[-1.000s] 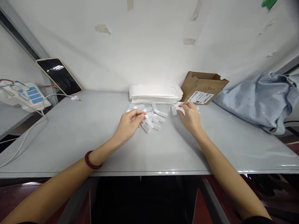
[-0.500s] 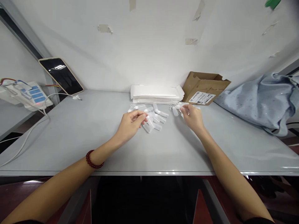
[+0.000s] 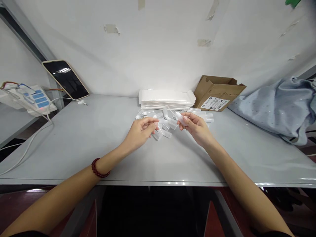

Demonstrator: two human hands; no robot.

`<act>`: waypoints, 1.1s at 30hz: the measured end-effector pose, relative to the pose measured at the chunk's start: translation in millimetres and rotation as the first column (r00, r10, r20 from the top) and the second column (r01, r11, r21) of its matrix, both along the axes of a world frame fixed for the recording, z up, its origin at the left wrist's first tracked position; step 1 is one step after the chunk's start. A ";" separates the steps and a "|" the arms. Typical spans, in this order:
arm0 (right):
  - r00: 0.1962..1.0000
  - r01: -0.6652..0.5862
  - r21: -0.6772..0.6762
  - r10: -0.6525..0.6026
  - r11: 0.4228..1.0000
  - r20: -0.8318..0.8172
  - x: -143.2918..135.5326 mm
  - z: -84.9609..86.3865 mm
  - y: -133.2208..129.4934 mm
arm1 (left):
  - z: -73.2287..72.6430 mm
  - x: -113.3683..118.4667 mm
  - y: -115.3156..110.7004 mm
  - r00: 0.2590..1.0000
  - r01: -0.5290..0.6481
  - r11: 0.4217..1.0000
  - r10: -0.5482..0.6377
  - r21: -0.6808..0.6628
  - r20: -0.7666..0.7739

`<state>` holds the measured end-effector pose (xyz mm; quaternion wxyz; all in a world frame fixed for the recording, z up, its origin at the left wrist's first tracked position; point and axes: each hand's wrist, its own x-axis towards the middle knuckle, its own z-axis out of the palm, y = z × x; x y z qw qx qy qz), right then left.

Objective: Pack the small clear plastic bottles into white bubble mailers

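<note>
My right hand (image 3: 198, 129) pinches a small translucent plastic tube (image 3: 182, 119) with a white tip, held above the table and pointing up to the left. On the left, my left hand (image 3: 141, 132) has its thumb and fingertips pressed together; whether anything sits between them is hidden. A loose pile of similar tubes (image 3: 167, 134) lies between the two hands, partly behind the left fingertips. Past my right hand lie several more tubes (image 3: 209, 117). Thin white loops show among some of them.
A stack of flat white pieces (image 3: 168, 97) stands against the wall behind the pile. To its right are an open cardboard box (image 3: 227, 90) and a light blue cloth bag (image 3: 274, 108). A phone (image 3: 66, 79) leans at left, near a power strip (image 3: 38, 100) and white cable (image 3: 27, 148).
My right hand has come left and toward me from the right-hand tubes, and a tube now shows clearly in its fingers. My left hand has barely moved.
</note>
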<state>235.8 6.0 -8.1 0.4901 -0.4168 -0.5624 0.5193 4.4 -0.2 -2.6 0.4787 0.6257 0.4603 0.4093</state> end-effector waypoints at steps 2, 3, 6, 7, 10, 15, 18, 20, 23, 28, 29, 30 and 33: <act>0.999 -0.046 -0.009 0.046 0.999 0.001 -1.5 -0.2 -1.5 | 0.0 -0.4 -0.3 1.000 0.024 1.000 -0.024 0.007 0.002; 0.998 -0.068 -0.013 0.068 0.998 0.004 -2.3 -0.3 -2.1 | -0.2 -0.6 -0.3 1.000 0.026 1.000 -0.027 0.009 0.007; 0.992 -0.127 -0.022 0.127 0.992 0.012 -5.1 0.4 -4.3 | -1.7 -0.6 -0.2 0.999 0.021 1.000 -0.021 0.012 0.039; 0.990 -0.140 -0.024 0.140 0.990 0.018 -6.1 0.9 -5.1 | -2.2 -0.4 -0.2 0.999 0.017 1.000 -0.018 0.015 0.052; 0.987 -0.152 -0.032 0.153 0.988 0.048 -8.8 3.0 -7.3 | -2.5 0.3 -0.6 0.996 0.011 0.999 -0.014 0.038 0.083; 0.980 -0.171 -0.047 0.175 0.984 0.091 -10.5 5.5 -9.0 | -0.5 0.5 -1.6 0.994 -0.014 0.998 0.006 0.069 0.112; 0.975 -0.194 -0.054 0.199 0.980 0.098 -10.1 5.6 -9.9 | 0.0 0.3 -1.9 0.992 -0.027 0.996 0.016 0.083 0.123; 0.973 -0.203 -0.059 0.208 0.978 0.105 -9.8 5.7 -10.7 | 0.1 0.0 -1.9 0.992 -0.035 0.995 0.024 0.091 0.126; 0.969 -0.207 -0.064 0.214 0.976 0.124 -10.4 6.4 -11.5 | 0.6 -0.2 -1.8 0.991 -0.048 0.994 0.036 0.096 0.126; 0.968 -0.205 -0.063 0.212 0.977 0.137 -12.1 7.5 -11.8 | 1.9 -0.6 -2.2 0.994 -0.054 0.994 0.045 0.096 0.095; 0.968 -0.203 -0.062 0.210 0.977 0.136 -12.3 7.3 -11.7 | 1.8 -0.9 -2.2 0.995 -0.056 0.994 0.048 0.096 0.087; 0.969 -0.200 -0.060 0.206 0.978 0.134 -12.3 7.1 -11.7 | 1.7 -1.2 -2.2 0.996 -0.055 0.994 0.047 0.098 0.077; 0.970 -0.194 -0.057 0.200 0.979 0.136 -12.0 5.7 -11.7 | 0.9 -2.1 -2.0 0.999 -0.013 0.994 0.009 0.110 0.041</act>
